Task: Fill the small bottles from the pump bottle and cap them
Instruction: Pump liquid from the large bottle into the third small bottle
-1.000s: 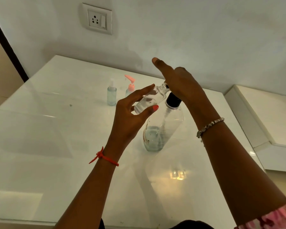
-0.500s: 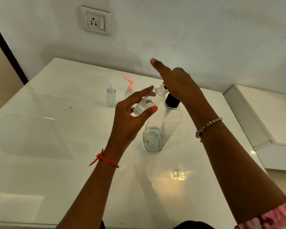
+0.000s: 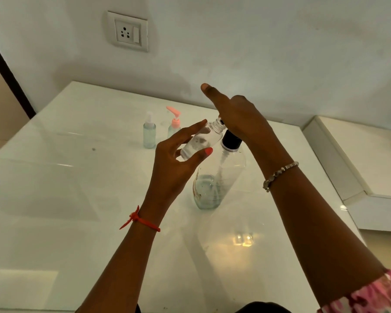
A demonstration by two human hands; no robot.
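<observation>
Left hand (image 3: 174,164) pinches small bottle (image 3: 201,141) | right hand (image 3: 239,116) presses pump bottle (image 3: 222,177) | glossy white table (image 3: 77,181), wall socket (image 3: 128,31)

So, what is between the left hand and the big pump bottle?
In the head view, a small clear bottle, tilted, held by the left hand, its neck at the right hand.

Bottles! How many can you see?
4. A small bottle tilted in the left hand; the pump bottle standing on the table under the right hand; a spray bottle and a pink-topped bottle side by side farther back. None seems hidden.
</observation>
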